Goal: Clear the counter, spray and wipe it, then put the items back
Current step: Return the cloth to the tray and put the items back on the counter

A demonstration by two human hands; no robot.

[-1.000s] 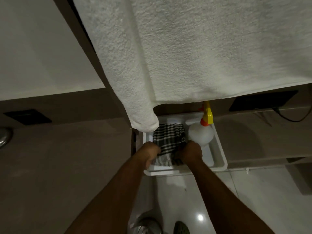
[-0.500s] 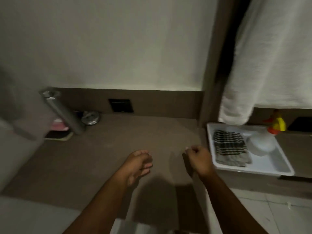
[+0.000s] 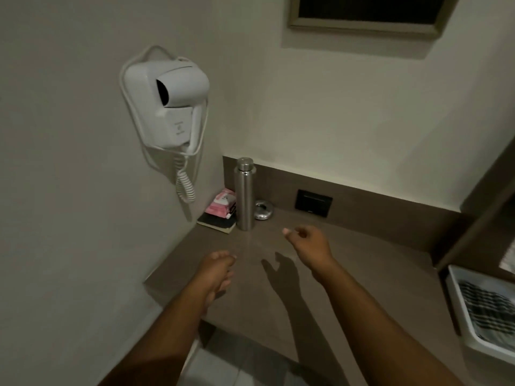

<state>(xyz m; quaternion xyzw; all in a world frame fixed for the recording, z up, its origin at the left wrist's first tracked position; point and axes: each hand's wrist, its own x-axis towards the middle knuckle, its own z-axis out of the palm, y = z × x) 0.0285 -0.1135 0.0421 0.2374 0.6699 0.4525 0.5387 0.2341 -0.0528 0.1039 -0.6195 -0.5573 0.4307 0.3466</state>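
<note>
The brown counter (image 3: 348,263) runs into a corner. In that corner stand a steel bottle (image 3: 244,194), a pink packet (image 3: 222,203) on a dark notebook (image 3: 216,222), and a small round metal dish (image 3: 263,210). My left hand (image 3: 216,270) hovers over the counter's near left part, fingers loosely curled, holding nothing. My right hand (image 3: 308,243) reaches out above the counter toward the bottle, fingers relaxed and empty. At the right edge a white tray (image 3: 459,310) holds a checked cloth (image 3: 487,305).
A white wall-mounted hair dryer (image 3: 171,107) with a coiled cord hangs above the corner on the left wall. A black wall socket (image 3: 313,203) sits on the back splash. A dark framed opening (image 3: 365,12) is high on the wall. Tiled floor (image 3: 223,366) lies below.
Both hands left the checked cloth in the white tray and moved left over the counter. The view swung left and up, so the corner items and hair dryer came into sight.
</note>
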